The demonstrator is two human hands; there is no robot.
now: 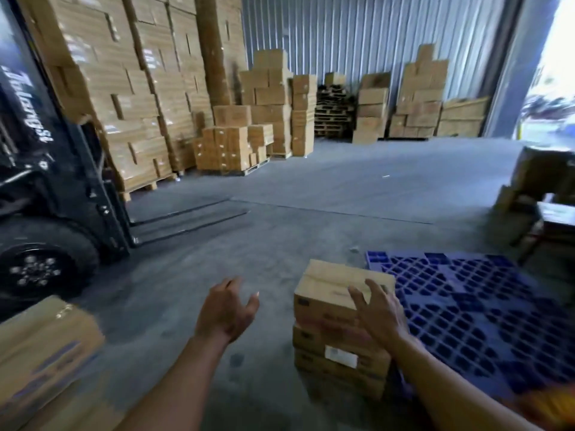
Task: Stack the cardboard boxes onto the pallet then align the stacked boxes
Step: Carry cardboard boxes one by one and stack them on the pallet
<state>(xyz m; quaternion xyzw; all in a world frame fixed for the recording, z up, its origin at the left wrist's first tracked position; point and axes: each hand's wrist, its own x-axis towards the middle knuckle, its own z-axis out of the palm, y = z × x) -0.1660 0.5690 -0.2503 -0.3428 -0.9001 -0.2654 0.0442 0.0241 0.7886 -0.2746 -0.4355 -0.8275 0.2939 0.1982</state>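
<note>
Where boxes (pixel 323 321) stack, right hand (pixel 379 315) (spread) rests.

A dark forklift (pixel 46 181) stands at the left, its forks (pixel 189 217) flat on the grey concrete floor (pixel 311 181). Far off, tall carton stacks (pixel 130 88) and piled wooden pallets (pixel 333 110) line the corrugated metal wall (pixel 357 35). A bright doorway (pixel 555 73) opens at the far right.

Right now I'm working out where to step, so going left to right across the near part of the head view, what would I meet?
loose cardboard box → left hand → stack of boxes → blue pallet
</note>
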